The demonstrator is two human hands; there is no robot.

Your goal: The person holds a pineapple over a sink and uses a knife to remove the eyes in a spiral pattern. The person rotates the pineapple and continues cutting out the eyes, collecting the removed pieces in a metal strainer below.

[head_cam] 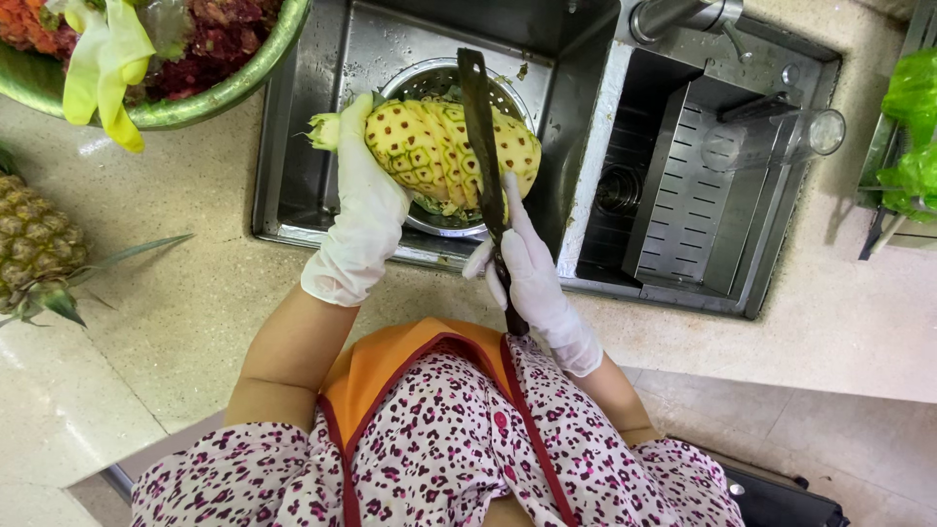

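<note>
A peeled yellow pineapple (429,146) lies sideways over a metal colander (429,78) in the sink (322,127). My left hand (366,220), in a white glove, grips its stem end. My right hand (532,273), also gloved, holds the handle of a long dark knife (480,127). The blade lies across the pineapple's right half, pointing away from me.
A green bowl (244,83) of fruit peelings with a yellow glove draped over it sits at the back left. An unpeeled pineapple (34,244) lies on the counter at left. The right sink basin holds a metal rack (683,205) and a clear glass (781,137). Green bags (913,137) hang at far right.
</note>
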